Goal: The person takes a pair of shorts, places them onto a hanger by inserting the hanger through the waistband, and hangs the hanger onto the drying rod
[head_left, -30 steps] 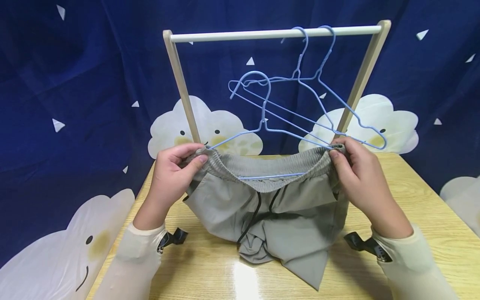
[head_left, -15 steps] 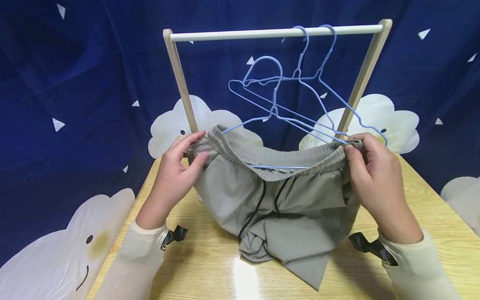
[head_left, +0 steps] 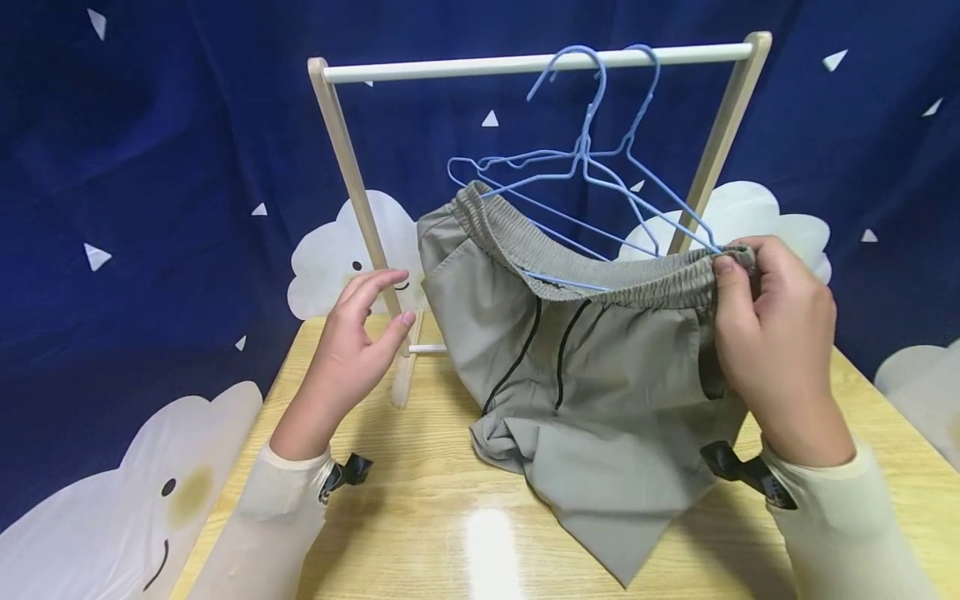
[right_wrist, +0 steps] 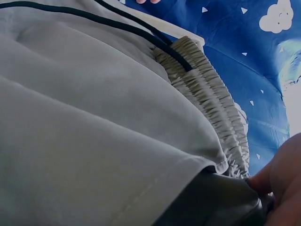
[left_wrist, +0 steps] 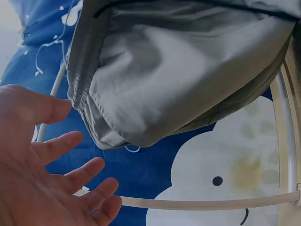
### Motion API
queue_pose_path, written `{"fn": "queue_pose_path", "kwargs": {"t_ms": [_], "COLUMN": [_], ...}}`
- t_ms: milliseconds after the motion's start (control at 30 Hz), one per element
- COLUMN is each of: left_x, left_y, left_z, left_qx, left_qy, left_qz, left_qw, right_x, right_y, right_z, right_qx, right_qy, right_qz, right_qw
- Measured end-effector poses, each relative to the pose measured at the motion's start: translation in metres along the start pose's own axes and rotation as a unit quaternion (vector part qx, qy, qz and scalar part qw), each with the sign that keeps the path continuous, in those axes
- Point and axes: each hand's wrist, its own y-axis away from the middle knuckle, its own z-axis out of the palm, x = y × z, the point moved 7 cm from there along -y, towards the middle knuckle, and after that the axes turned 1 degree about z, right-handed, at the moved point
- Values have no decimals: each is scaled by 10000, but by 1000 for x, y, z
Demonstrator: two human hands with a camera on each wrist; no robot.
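Grey shorts (head_left: 600,375) with an elastic waistband and black drawstrings hang from a blue wire hanger (head_left: 551,177) set inside the waistband. My right hand (head_left: 783,333) pinches the right end of the waistband, thumb in front, together with the hanger's corner there. In the right wrist view that grip shows only partly, at the lower right. My left hand (head_left: 356,350) is off the shorts, fingers spread and holding nothing. The left wrist view shows the left fingers (left_wrist: 96,169) apart, close beside the waistband (left_wrist: 84,70). The held hanger's hook overlaps the rail in the head view.
A wooden rack with a white rail (head_left: 450,69) stands at the back of the wooden table (head_left: 420,517). Another blue hanger (head_left: 645,108) hangs toward the rail's right. Behind is a dark blue curtain (head_left: 187,125) with clouds and triangles.
My left hand has let go of the waistband's left end. My right hand has raised the shorts and hanger up and rightward, bringing the hook up to the rail's height in view.
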Motion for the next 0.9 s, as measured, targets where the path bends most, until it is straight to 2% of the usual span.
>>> {"fn": "queue_pose_path", "kwargs": {"t_ms": [267, 533, 700, 900], "left_x": [-1, 1, 2, 2], "left_y": [2, 3, 3, 3], "left_z": [1, -1, -3, -5], "left_qx": [-72, -84, -80, -95], "left_qy": [-157, -168, -133, -102], "left_qz": [35, 61, 89, 84], "left_qw": [9998, 9998, 9998, 9999], "right_x": [-19, -42, -56, -63], "right_y": [-29, -54, -56, -47], "right_z": [4, 17, 31, 52], "right_qx": [154, 108, -48, -163], "right_qy": [52, 43, -5, -122], "right_qz": [3, -102, -231, -412], "right_qw": [9999, 9999, 9997, 9989]}}
